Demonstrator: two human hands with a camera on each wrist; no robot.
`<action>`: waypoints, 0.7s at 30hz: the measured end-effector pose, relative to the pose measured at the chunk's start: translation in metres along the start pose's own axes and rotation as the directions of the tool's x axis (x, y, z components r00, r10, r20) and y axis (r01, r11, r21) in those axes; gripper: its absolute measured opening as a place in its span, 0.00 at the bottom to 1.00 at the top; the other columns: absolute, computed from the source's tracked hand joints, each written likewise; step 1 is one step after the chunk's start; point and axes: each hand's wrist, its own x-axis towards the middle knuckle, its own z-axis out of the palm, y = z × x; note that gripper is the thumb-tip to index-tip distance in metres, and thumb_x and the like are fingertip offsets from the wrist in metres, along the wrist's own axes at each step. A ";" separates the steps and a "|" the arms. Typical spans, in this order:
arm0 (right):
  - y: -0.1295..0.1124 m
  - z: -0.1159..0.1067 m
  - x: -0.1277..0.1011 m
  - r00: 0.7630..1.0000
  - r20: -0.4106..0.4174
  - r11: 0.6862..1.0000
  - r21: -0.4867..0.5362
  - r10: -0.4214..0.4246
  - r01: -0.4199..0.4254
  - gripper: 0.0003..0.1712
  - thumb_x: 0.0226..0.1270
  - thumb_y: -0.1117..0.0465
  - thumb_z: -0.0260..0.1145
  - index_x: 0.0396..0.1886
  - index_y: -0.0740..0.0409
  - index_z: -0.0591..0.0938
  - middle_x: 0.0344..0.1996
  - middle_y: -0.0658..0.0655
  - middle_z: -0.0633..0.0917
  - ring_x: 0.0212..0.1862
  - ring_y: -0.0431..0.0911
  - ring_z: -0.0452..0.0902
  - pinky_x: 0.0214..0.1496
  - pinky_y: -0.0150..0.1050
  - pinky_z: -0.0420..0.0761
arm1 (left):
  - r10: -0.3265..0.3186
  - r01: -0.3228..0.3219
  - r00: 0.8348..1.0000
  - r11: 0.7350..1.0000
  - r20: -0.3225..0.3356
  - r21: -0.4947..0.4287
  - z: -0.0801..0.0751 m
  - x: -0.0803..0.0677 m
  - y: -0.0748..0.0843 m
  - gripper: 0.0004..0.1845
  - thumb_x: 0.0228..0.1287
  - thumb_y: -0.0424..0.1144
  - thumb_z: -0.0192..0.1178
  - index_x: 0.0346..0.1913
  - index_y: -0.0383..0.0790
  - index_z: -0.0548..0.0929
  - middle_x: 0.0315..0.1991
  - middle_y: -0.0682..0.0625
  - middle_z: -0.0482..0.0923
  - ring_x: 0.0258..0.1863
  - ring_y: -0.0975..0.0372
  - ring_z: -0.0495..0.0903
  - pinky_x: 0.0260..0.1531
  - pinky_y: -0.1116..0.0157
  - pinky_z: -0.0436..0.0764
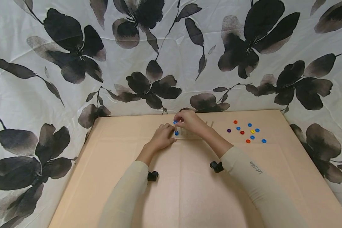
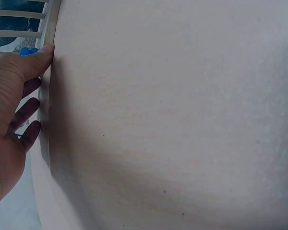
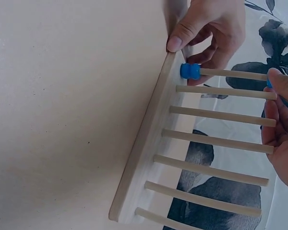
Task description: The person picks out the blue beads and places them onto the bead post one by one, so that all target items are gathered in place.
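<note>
At the left, the left hand (image 1: 161, 136) rests on the tan tabletop (image 1: 188, 190) with its thumb pressed against the end of a wooden peg rack (image 3: 144, 158) and its other fingers curled round the base behind it, seemingly to keep the rack from sliding or tipping. The rack stands on its base strip with a row of thin dowels rising from it; two blue beads (image 3: 190, 71) already sit at the bottom of the end dowel, just beside that thumb. Directly to the right, the right hand (image 1: 189, 122) hovers at the top of the same dowel, its fingertips pinching another blue bead (image 1: 175, 122), apparently lining its hole up with the tip of the dowel; only an edge of the bead shows between the fingers. Further right, well apart from both hands, loose beads (image 1: 249, 133) in blue, red, orange, yellow and purple lie scattered on the tabletop, within easy reach of the right hand.
</note>
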 end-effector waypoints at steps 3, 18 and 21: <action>0.002 0.002 0.000 1.000 -0.007 1.000 0.001 -0.016 0.016 0.09 0.61 0.57 0.71 0.40 0.53 0.85 0.35 0.50 0.85 0.40 0.44 0.82 0.43 0.35 0.81 | -0.004 0.004 1.000 1.000 0.000 -0.001 0.001 0.000 0.000 0.25 0.56 0.49 0.69 0.56 0.46 0.78 0.55 0.52 0.74 0.54 0.54 0.70 0.53 0.54 0.72; 0.003 0.001 0.000 1.000 -0.004 0.999 0.028 0.024 -0.024 0.09 0.61 0.56 0.70 0.40 0.53 0.85 0.35 0.49 0.85 0.40 0.43 0.81 0.43 0.35 0.80 | -0.009 0.009 1.000 1.000 0.009 -0.003 0.001 0.002 -0.001 0.26 0.56 0.49 0.69 0.56 0.46 0.78 0.54 0.52 0.75 0.53 0.55 0.71 0.53 0.54 0.72; 0.003 0.000 0.000 0.999 0.000 0.999 0.031 0.045 -0.045 0.09 0.62 0.56 0.70 0.41 0.52 0.85 0.34 0.49 0.85 0.40 0.42 0.81 0.43 0.36 0.80 | -0.017 0.017 1.000 1.000 0.021 -0.006 0.001 0.002 0.000 0.27 0.56 0.50 0.69 0.57 0.45 0.77 0.55 0.52 0.74 0.54 0.55 0.70 0.54 0.54 0.72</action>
